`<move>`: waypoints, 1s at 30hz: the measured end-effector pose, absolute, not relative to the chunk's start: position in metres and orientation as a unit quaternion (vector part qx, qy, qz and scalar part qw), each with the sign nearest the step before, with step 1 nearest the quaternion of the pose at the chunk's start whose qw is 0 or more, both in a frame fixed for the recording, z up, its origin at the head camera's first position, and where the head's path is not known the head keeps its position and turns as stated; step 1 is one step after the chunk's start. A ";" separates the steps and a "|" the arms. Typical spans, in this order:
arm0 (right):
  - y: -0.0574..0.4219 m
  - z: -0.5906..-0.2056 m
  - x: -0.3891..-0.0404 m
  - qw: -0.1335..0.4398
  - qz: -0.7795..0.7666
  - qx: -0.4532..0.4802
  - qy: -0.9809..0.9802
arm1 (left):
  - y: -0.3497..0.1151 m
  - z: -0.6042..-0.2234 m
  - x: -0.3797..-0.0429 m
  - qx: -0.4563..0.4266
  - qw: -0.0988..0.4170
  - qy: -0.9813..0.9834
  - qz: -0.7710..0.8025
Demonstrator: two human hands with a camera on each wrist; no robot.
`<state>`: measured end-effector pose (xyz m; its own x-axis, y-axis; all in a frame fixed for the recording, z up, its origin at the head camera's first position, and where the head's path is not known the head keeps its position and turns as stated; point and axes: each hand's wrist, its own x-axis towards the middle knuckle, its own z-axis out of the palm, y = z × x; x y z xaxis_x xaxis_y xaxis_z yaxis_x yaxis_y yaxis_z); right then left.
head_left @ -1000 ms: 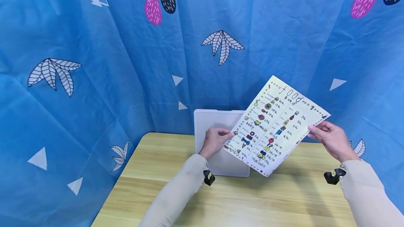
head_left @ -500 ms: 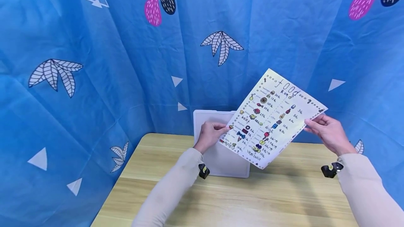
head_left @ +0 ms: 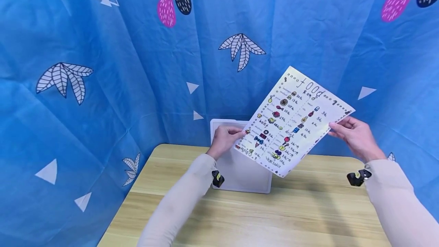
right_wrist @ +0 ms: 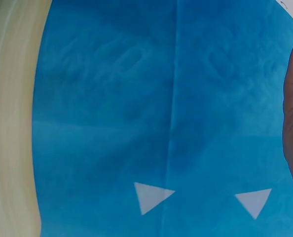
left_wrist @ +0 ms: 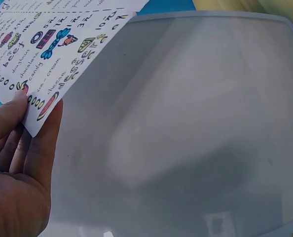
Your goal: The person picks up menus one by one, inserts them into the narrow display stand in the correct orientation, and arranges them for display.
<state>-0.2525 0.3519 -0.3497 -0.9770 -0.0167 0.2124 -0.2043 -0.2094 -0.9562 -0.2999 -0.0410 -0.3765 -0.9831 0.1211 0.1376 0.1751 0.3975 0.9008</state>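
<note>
A white paper sheet (head_left: 295, 121), a hand-drawn food menu with small coloured pictures and prices, is held tilted above the table. My left hand (head_left: 224, 139) pinches its lower left edge between thumb and fingers; in the left wrist view the thumb lies on the printed face of the sheet (left_wrist: 62, 54). On the opposite edge, my right hand (head_left: 354, 137) grips the paper with the thumb on the front and the fingers behind. Behind the sheet and the left hand stands a flat white board (head_left: 240, 174) with a raised rim, its upper right part covered by the paper.
The light wooden table (head_left: 308, 209) reaches back to a blue patterned curtain (head_left: 171, 68), which hangs along the back and the left. Black wrist devices (head_left: 358, 177) sit on both sleeves.
Both hands have raised the menu sheet and shifted it a little to the left, keeping their hold and its tilt. The white board stays in place.
</note>
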 end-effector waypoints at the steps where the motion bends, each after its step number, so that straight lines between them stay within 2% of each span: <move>1: 0.351 -0.348 -0.254 0.060 0.773 0.089 -0.625 | -0.042 -0.376 -0.301 -0.092 0.028 -0.834 -0.544; 19: 0.331 -0.326 -0.272 0.092 0.778 0.091 -0.615 | -0.058 -0.350 -0.319 -0.092 0.052 -0.823 -0.558; 23: 0.326 -0.322 -0.276 0.112 0.763 0.082 -0.631 | -0.061 -0.345 -0.322 -0.091 0.047 -0.810 -0.577; 30: 0.317 -0.318 -0.281 0.111 0.739 0.084 -0.659 | -0.066 -0.344 -0.325 -0.078 0.044 -0.802 -0.591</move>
<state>-0.2809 0.3172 -0.3177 -0.9611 0.0542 0.2707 -0.2751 -0.1065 -0.9555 -0.3254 -0.0661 -0.3445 -0.9838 0.0737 0.1636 0.1781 0.2902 0.9403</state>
